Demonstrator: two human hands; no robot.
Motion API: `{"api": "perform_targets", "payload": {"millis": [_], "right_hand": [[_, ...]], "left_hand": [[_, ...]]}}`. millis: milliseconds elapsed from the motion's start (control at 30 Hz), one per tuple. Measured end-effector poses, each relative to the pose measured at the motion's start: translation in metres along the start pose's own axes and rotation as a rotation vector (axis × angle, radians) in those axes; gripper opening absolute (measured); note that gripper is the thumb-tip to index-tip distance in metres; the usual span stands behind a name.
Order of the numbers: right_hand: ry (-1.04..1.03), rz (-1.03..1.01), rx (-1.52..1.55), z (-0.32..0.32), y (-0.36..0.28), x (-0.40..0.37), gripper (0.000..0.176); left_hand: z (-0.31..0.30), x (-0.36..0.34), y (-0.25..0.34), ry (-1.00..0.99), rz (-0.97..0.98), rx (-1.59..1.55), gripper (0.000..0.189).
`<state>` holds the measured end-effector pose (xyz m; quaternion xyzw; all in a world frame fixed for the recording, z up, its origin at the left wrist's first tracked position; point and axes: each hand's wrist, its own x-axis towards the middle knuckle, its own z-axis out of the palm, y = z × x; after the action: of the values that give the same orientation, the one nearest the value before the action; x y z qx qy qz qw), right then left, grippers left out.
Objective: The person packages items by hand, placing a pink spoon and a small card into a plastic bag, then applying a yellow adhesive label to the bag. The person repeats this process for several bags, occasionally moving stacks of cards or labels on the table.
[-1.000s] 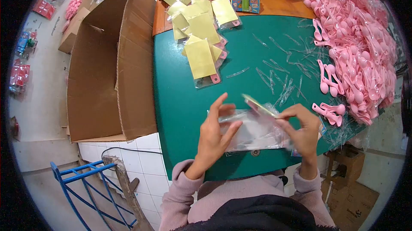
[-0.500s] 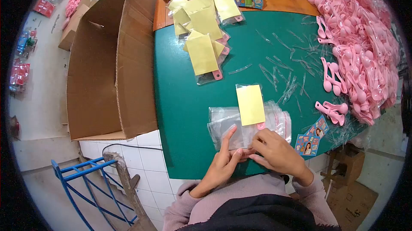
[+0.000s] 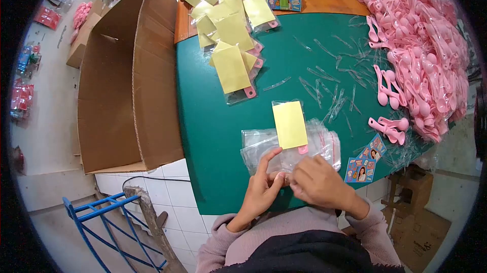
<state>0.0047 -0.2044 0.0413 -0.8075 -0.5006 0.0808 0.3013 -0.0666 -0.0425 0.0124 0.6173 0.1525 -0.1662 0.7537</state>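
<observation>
At the near edge of the table, my left hand [image 3: 259, 188] has its index finger stretched up to the lower edge of a yellow card [image 3: 290, 125]. Its thumb and other fingers come together by my right hand [image 3: 320, 182], whose fingers are curled in a pinch. Whatever lies between the fingertips is too small and covered to make out. The card sits in a clear bag, with a pink spoon handle [image 3: 303, 149] showing below it. Under it is a spread stack of clear plastic bags [image 3: 324, 143].
Bagged yellow cards [image 3: 231, 67] lie in a heap at the far left of the green table [image 3: 213, 146]. Pink spoons [image 3: 423, 65] pile up on the right, near blue picture cards [image 3: 360, 170] and plastic strips [image 3: 335, 105]. A large cardboard box [image 3: 157, 80] stands left.
The right hand's fingers have curled in more and shifted slightly, near the left fingertips. The left hand stays in nearly the same pose. The whole view has shifted a little.
</observation>
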Motion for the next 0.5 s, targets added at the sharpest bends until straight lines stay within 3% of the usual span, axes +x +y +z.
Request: {"api": "perform_targets", "payload": {"millis": [167, 300, 500], "right_hand": [[-0.049, 0.136, 0.047, -0.013, 0.007, 0.002, 0.024], [-0.027, 0.122, 0.069, -0.008, 0.004, 0.003, 0.024], [-0.005, 0.099, 0.124, 0.005, 0.004, 0.005, 0.022]], "left_hand": [[0.000, -0.006, 0.004, -0.010, 0.010, 0.113, 0.049], [0.003, -0.007, 0.002, 0.023, 0.071, 0.063, 0.048], [0.002, -0.009, 0.007, 0.069, 0.166, 0.326, 0.052]]}}
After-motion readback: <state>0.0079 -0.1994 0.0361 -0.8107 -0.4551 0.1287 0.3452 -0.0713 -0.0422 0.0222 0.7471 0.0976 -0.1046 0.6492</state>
